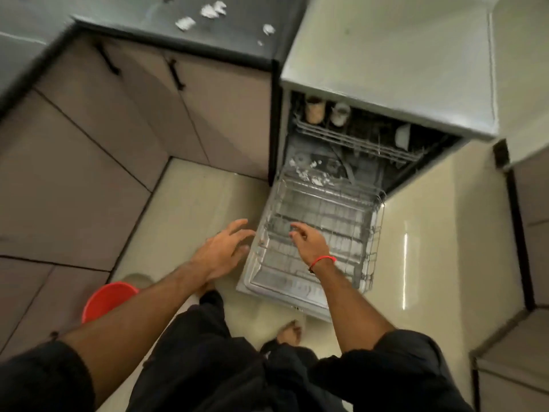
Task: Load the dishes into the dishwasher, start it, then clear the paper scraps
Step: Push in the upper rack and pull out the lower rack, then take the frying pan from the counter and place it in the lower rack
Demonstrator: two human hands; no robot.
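Observation:
The dishwasher (386,93) stands open, its door (269,288) folded down to the floor. The lower wire rack (368,230) is pulled out over the door and holds no dishes. Two mugs (315,110) and a white cup (402,135) sit in the upper rack (356,141). My left hand (224,251) hovers with fingers spread just left of the lower rack. Above the rack's front half is my right hand (309,243), with a red thread at the wrist and its fingers loosely bent, holding nothing. White paper scraps (212,10) lie on the dark countertop (142,16).
Beige cabinets with black handles (175,74) run along the left. A red bucket (108,298) stands on the floor at my left. My feet in slippers (292,330) stand just before the door. More cabinets (531,203) close off the right side.

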